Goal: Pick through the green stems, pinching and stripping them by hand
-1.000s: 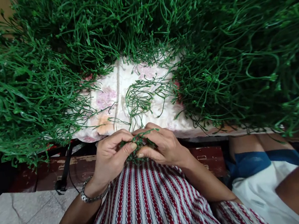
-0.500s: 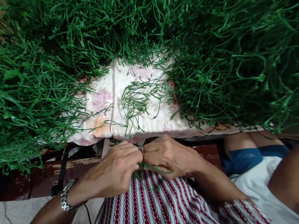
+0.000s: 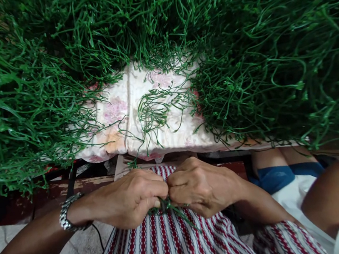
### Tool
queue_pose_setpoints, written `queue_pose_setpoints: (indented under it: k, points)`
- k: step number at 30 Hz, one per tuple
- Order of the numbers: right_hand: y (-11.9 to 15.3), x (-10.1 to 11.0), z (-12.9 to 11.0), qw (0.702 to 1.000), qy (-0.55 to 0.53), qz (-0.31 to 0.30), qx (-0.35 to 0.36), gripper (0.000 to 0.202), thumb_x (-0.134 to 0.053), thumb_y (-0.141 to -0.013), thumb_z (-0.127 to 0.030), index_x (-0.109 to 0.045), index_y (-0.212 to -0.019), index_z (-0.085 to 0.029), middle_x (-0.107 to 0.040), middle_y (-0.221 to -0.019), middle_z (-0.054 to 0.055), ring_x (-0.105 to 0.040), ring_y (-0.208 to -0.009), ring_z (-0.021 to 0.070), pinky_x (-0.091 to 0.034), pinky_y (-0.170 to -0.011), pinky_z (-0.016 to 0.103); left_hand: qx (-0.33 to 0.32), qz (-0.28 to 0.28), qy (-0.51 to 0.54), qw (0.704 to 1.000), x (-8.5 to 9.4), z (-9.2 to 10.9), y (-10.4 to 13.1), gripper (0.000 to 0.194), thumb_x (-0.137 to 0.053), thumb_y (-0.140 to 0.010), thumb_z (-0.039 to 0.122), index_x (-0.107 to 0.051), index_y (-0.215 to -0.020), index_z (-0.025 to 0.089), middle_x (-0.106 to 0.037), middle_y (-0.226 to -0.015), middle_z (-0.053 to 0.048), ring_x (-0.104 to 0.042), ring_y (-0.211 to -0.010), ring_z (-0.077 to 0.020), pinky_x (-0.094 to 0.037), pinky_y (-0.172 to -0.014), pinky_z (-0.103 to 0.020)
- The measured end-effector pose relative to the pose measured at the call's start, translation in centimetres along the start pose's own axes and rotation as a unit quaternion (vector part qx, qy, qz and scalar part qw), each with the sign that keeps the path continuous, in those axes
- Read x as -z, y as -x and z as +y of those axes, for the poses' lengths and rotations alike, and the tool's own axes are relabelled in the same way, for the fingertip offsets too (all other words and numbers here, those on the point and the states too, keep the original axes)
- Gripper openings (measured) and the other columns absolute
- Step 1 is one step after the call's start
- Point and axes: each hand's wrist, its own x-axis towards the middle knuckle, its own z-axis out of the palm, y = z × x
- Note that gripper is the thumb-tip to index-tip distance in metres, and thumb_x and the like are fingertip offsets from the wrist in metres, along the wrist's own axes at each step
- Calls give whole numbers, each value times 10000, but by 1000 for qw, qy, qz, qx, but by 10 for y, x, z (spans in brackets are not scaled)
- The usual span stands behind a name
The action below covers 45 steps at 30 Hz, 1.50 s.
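Just off the near edge of the floral cloth, left hand and right hand, earlier pinching, now close fist-like on green stems.

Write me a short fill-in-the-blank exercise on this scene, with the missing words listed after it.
The metal watch is worn on the ____ wrist.
The left hand and right hand grip thin stems whose colour is ____.
The red and white pattern of the shirt runs in ____.
The cloth is printed with pink and orange ____.

Missing words: left; green; stripes; flowers
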Motion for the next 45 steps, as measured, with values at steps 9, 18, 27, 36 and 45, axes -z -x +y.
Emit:
queue_pose_setpoints:
  k: [9, 18, 27, 36, 45]
  points:
    - [-7, -5, 2, 997, -55, 51, 8, 337, -408, -890, -220, -372, -557, -187, -359, -572, -38, -351, -517, 89, -296, -515, 240, 14, -6, 68, 998, 4, 1, 5, 217, -371, -800, 39, -377, -632, 177, -447, -620, 10, -451, -632, -116, -361, -630, -231]
    - [-8, -6, 2, 996, -71, 58, 17, 364, -364, -910, -256, -374, -552, -192, -381, -560, -35, -359, -516, 94, -312, -513, 248, 12, -7, 106, 994, 5, 0, 5, 194, -383, -787, 52, -405, -642, 179, -455, -608, 12, -452, -611, -116, -359, -606, -231]
    - [-11, -2, 1, 995, -81, 58, 26, 383, -375, -891, -288, -332, -523, -191, -344, -531, -40, -327, -483, 91, -278, -466, 254, 7, 9, 103, 995, 5, 4, 6, 192, -420, -724, 27, -390, -624, 188, -464, -601, 11, -472, -616, -126, -375, -601, -232]
    - [-16, 10, 12, 988, -60, 132, -48, 317, -425, -914, -247, -467, -610, -169, -412, -554, -32, -402, -527, 84, -337, -511, 209, 87, 154, 131, 976, 11, -3, 2, 173, -443, -807, 128, -446, -639, 167, -415, -608, 32, -397, -590, -95, -327, -570, -221]
    - [-14, -5, 19, 978, 1, 114, -174, 262, -442, -924, -321, -591, -819, -133, -573, -686, 9, -489, -583, 79, -340, -541, 193, 162, 219, 85, 958, -5, -15, 0, 148, -405, -832, 178, -520, -743, 151, -455, -644, 21, -407, -605, -100, -328, -550, -222]
